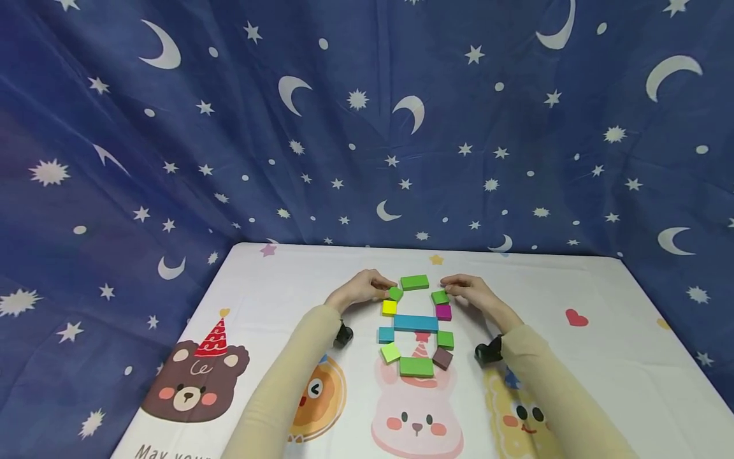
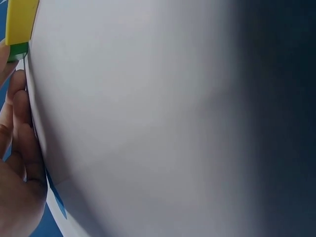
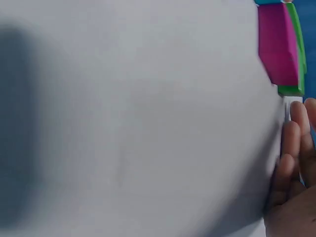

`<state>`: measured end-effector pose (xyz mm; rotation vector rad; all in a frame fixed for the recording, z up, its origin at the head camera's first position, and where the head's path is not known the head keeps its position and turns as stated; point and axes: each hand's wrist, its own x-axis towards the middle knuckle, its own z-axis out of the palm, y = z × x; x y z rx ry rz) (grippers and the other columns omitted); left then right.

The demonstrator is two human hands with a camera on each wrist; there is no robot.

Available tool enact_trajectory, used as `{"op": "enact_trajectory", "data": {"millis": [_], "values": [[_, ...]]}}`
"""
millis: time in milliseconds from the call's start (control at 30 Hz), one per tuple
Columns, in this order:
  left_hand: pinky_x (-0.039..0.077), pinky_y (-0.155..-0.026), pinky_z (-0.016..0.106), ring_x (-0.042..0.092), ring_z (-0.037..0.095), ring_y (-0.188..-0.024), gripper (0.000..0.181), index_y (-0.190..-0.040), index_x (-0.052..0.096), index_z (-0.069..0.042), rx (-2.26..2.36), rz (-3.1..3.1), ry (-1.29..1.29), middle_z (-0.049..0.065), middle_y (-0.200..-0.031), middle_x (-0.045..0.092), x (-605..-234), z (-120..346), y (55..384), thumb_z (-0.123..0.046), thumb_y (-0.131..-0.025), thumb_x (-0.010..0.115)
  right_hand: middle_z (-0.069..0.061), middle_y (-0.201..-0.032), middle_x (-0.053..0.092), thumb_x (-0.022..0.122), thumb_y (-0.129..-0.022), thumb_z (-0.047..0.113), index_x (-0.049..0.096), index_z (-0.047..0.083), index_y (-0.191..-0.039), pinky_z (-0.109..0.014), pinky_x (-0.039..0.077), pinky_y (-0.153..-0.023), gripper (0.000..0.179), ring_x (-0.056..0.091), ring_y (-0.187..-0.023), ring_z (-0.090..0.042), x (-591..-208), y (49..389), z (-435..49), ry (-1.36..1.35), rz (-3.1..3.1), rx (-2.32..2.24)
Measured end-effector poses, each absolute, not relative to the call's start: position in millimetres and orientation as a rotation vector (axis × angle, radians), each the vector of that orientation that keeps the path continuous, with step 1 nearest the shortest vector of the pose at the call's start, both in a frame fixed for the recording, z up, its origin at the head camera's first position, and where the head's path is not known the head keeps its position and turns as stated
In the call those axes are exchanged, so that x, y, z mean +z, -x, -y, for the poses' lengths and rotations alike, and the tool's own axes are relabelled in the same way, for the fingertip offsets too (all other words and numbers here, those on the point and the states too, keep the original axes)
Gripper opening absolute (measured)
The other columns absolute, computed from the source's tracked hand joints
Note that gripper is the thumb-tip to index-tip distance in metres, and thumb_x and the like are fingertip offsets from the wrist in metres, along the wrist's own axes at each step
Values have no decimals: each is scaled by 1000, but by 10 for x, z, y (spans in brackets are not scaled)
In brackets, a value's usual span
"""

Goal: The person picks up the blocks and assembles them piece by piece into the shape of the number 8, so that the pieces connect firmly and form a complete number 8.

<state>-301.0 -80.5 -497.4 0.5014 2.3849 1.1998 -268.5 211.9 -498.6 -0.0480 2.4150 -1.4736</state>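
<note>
Wooden blocks lie on the white table in a figure-eight-like outline. At its upper left my left hand [image 1: 364,288] pinches a small green block [image 1: 395,293] between thumb and finger; the left wrist view shows a fingertip against that green block [image 2: 18,51], beside a yellow block [image 2: 21,20]. My right hand [image 1: 471,290] is at the upper right, its fingers loosely extended beside another small green block [image 1: 439,298]. Below that one lies a magenta block [image 1: 443,312]. Between the hands, at the top, sits a longer green block [image 1: 415,282]. A long blue block [image 1: 415,323] crosses the middle.
The lower loop has a small blue block [image 1: 386,335], a green block [image 1: 445,340], a light green block [image 1: 390,353], a brown block [image 1: 443,358] and a longer green block [image 1: 416,367]. A blue star-patterned curtain [image 1: 344,159] hangs behind the printed tablecloth [image 1: 619,376].
</note>
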Motion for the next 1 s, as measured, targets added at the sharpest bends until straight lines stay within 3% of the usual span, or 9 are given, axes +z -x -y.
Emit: {"op": "enact_trajectory", "data": {"millis": [167, 433, 700, 1000], "values": [[45, -89, 26, 54, 15, -97, 30, -119, 69, -11, 1196, -2391, -501, 9, -107, 59, -4977, 791, 3018, -10, -89, 66, -23, -130, 56, 54, -96, 20, 54, 2, -133, -36, 42, -88, 41, 58, -110, -30, -4878, 2723, -2136, 80, -2435, -1457], [45, -91, 29, 54, 17, -98, 29, -118, 69, -11, 1202, -2386, -494, 10, -107, 59, -4984, 804, 3015, -10, -89, 66, -20, -129, 57, 59, -94, 18, 55, 4, -132, -34, 43, -86, 41, 54, -102, -19, -4759, 2805, -1974, 129, -2491, -1435], [45, -98, 34, 55, 18, -102, 30, -119, 69, -11, 1218, -2379, -461, 9, -111, 59, -4993, 813, 3018, -11, -89, 66, -25, -126, 57, 62, -90, 12, 55, -2, -130, -33, 47, -89, 42, 56, -110, -32, -4790, 2884, -1798, 226, -2531, -1375], [44, -97, 35, 54, 18, -100, 30, -119, 69, -11, 1239, -2371, -433, 9, -109, 59, -5001, 810, 3000, -12, -89, 66, -24, -124, 58, 66, -86, 11, 56, -1, -129, -37, 46, -90, 46, 56, -110, -33, -4904, 2930, -1708, 203, -2569, -1360]]}}
